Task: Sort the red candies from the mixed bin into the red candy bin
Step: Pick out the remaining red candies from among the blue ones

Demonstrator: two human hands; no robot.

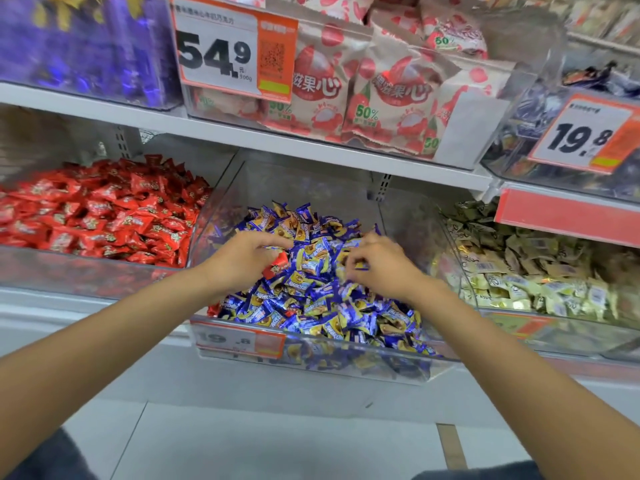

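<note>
— How far along is the sorting, from where you stand?

— Not finished. The clear plastic mixed bin of blue-and-yellow wrapped candies (346,349) still holds at least two red ones. I'd guess more are buried, but I can't see into the heap.

— Where are those two?

— One small red-wrapped candy (277,268) is tucked right under the left hand (242,259), against its thumb. A second red wrapper (213,310) pokes out beside the left wrist, in the bin's corner on that side.

— Has the left hand got hold of the first?

— Its fingers are curled over it and it looks pinched, though it is not lifted off the pile.

— And the right hand (377,266)?

— It's curled down into the blue wrappers, just across from the left hand. I can't tell whether it grips one or only rakes through them. There's no red at its fingertips.

— And where do they go?

— Into the clear bin heaped with red-wrapped candies (86,268), out past the left hand and well apart from the right.
</note>
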